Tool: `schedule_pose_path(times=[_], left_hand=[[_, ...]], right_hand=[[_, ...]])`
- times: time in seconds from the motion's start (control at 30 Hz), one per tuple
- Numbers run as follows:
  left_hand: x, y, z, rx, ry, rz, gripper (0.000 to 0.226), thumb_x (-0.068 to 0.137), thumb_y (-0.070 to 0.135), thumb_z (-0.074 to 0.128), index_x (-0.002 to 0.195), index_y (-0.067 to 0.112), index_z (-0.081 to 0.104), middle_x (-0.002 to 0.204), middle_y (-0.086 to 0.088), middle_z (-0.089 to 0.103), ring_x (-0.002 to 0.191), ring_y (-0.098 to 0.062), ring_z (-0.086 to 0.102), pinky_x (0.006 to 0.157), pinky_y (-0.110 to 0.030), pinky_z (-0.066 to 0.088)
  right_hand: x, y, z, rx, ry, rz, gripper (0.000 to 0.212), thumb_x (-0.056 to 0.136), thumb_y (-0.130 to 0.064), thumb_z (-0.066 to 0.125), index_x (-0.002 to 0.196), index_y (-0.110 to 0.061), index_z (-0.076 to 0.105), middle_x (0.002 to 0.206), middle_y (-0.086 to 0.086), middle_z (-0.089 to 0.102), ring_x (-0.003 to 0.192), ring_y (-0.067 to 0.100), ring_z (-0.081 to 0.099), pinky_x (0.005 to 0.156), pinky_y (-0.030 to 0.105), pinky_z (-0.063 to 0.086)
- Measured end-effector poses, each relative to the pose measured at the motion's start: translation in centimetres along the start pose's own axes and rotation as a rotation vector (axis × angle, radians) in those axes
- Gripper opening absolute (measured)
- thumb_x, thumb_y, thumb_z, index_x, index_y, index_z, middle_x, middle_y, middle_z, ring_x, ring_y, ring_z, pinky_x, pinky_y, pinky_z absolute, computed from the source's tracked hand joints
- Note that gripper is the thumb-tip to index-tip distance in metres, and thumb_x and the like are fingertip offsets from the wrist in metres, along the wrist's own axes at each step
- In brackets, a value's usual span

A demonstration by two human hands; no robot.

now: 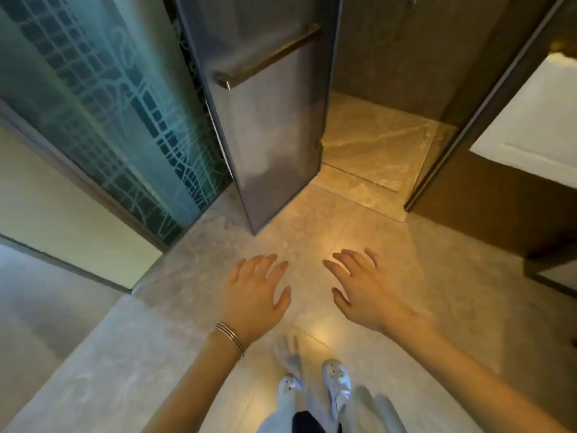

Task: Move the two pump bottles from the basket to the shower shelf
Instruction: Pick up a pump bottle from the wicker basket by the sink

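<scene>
My left hand (pixel 254 289) and my right hand (pixel 362 287) are held out side by side, palms down, over the grey tiled floor. Both have their fingers spread and hold nothing. A thin bracelet (pixel 230 336) sits on the left wrist. No pump bottle, basket or shower shelf shows in the head view. Ahead, a tinted glass shower door (pixel 274 142) with a dark bar handle (pixel 268 59) stands swung open, and the marble shower floor (pixel 374 142) lies behind it.
A frosted, patterned glass panel (pixel 103 101) runs along the left. A dark door frame (pixel 477 120) edges the shower opening on the right, with a white surface (pixel 537 120) beyond it. My feet in white shoes (pixel 335 381) stand on the floor tiles (pixel 452 276).
</scene>
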State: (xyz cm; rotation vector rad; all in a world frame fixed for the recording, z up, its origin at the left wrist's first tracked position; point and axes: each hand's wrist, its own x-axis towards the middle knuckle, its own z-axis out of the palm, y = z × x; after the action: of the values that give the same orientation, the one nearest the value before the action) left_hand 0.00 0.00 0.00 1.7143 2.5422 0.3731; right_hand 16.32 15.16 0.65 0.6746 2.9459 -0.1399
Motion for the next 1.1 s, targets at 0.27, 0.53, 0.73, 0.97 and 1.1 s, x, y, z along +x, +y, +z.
schedule_pose_path(times=[0.27,0.53,0.73,0.97,1.1], left_hand=[[0.2,4.9,4.5,0.014,-0.075,0.295,0.045,0.08,0.042,0.042,0.111,0.02,0.066,0.11,-0.004,0.065,0.103,-0.027,0.059,0.094,-0.043,0.038],[2.5,13.1,4.4,-0.097,-0.07,0.524,0.043,0.083,0.04,0.045,0.112,0.017,0.066,0.111,-0.004,0.064,0.104,-0.026,0.057,0.089,-0.044,0.043],[3.5,21.4,3.2,-0.18,-0.044,0.683,0.04,0.085,0.038,0.046,0.113,0.016,0.066,0.116,-0.006,0.063,0.111,-0.027,0.055,0.092,-0.046,0.042],[3.2,29.0,3.0,-0.238,-0.018,0.837,0.039,0.086,0.038,0.047,0.116,0.019,0.064,0.12,-0.002,0.061,0.116,-0.025,0.052,0.097,-0.046,0.038],[2.3,33.1,4.8,-0.262,-0.053,0.947,0.038,0.085,0.037,0.048,0.114,0.019,0.065,0.12,-0.001,0.061,0.115,-0.024,0.051,0.099,-0.042,0.034]], right_hand=[[-8.5,2.5,3.6,0.042,-0.046,0.195,0.051,0.076,-0.045,0.036,0.115,-0.021,0.06,0.11,0.005,0.067,0.097,0.023,0.065,0.08,0.045,0.052],[-16.8,5.9,1.3,0.067,0.017,0.421,0.05,0.081,-0.046,0.037,0.12,-0.02,0.056,0.115,0.004,0.065,0.101,0.023,0.063,0.085,0.042,0.051],[-22.9,8.8,-2.1,0.044,0.134,0.573,0.048,0.084,-0.039,0.036,0.124,-0.018,0.053,0.123,0.005,0.06,0.107,0.022,0.06,0.088,0.039,0.048],[-30.4,11.3,-2.6,0.05,0.253,0.719,0.046,0.091,-0.039,0.037,0.133,-0.021,0.044,0.139,0.001,0.048,0.132,0.019,0.039,0.106,0.044,0.03],[-34.3,12.2,-0.9,0.07,0.218,0.833,0.045,0.094,-0.044,0.031,0.133,-0.026,0.042,0.139,-0.002,0.047,0.133,0.018,0.037,0.107,0.044,0.03]])
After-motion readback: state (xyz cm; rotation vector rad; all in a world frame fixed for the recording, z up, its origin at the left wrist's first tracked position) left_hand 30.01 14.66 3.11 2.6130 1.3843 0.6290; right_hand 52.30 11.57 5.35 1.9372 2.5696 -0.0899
